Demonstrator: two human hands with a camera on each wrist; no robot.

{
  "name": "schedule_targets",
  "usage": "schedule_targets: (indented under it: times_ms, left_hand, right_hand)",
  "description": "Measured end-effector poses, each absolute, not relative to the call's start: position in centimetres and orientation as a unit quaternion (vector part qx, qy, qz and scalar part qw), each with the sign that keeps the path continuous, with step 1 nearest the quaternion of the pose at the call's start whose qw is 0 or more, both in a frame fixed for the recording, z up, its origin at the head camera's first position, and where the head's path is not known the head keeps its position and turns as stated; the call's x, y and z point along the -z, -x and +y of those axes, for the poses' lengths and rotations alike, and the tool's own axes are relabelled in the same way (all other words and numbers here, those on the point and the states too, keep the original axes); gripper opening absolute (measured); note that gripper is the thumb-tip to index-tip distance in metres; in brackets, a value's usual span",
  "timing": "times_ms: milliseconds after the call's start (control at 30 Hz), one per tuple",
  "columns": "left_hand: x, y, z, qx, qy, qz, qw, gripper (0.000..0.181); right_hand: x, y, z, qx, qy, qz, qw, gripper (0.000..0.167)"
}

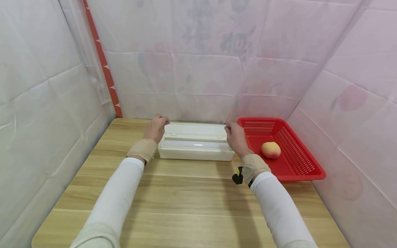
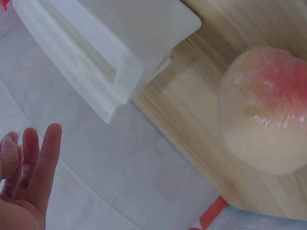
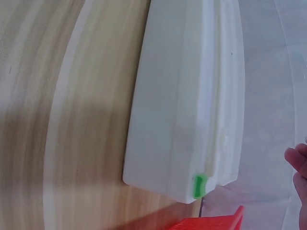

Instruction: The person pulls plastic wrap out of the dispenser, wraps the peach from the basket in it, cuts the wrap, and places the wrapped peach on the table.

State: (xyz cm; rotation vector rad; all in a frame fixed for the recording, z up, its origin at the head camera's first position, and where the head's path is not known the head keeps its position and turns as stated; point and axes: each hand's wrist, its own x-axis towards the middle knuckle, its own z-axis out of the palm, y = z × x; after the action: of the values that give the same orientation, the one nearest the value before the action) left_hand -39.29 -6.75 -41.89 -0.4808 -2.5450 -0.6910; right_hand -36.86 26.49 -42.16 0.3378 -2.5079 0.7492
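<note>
A long white cling film dispenser box lies near the table's back edge, its lid raised. My left hand is above its left end and my right hand above its right end. Thumb and finger of the left hand pinch together, the other fingers extended; a faint glint of clear film shows at the tips. The right fingertips also pinch at the view's edge; the film is hardly visible. A peach wrapped in clear film sits left of the box, hidden in the head view.
At the right stands a red plastic basket with one peach in it, close to my right wrist. A green piece marks the box's end. White sheets hang behind and beside the wooden table.
</note>
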Motion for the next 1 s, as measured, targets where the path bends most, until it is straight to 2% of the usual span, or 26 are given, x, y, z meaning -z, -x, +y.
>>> schedule_targets:
  times_ms: [400, 800, 1000]
  left_hand:
    - [39.5, 39.2, -6.8, 0.25, 0.204, -0.917, 0.237, 0.014]
    - [37.5, 39.5, -6.2, 0.238, 0.235, -0.902, 0.272, 0.008]
    - [36.6, 39.6, -7.6, 0.239, 0.243, -0.896, 0.286, 0.01]
  right_hand:
    - [39.6, 36.4, 27.4, -0.261, -0.128, -0.926, 0.239, 0.011]
    - [37.9, 35.6, 28.4, -0.266, -0.142, -0.911, 0.28, 0.008]
    - [36.9, 36.0, 27.3, -0.272, -0.158, -0.906, 0.284, 0.013]
